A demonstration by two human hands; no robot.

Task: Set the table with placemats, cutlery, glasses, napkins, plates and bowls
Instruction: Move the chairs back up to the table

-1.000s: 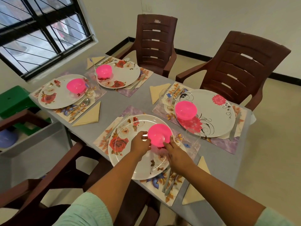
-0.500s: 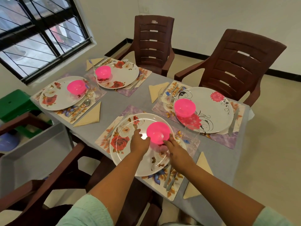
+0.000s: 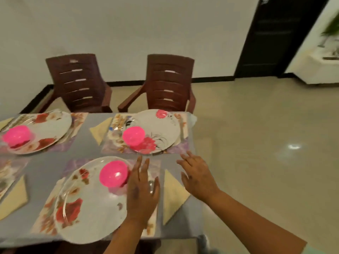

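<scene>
I judge the setting nearly done; the bowl (image 3: 113, 173) sits on the near plate (image 3: 88, 208), napkin (image 3: 173, 191) at three o'clock. My left hand (image 3: 142, 191) and right hand (image 3: 197, 174) hover released, grasping nothing; glasses I cannot confirm.

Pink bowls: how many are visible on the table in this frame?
3. One bowl sits on the near plate beside the left hand, one on the far right plate, one on the far left plate. More may lie beyond the left edge.

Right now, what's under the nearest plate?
A floral placemat shows at the nearest plate's left edge. The plate hides its middle; the left hand covers the right side.
</scene>
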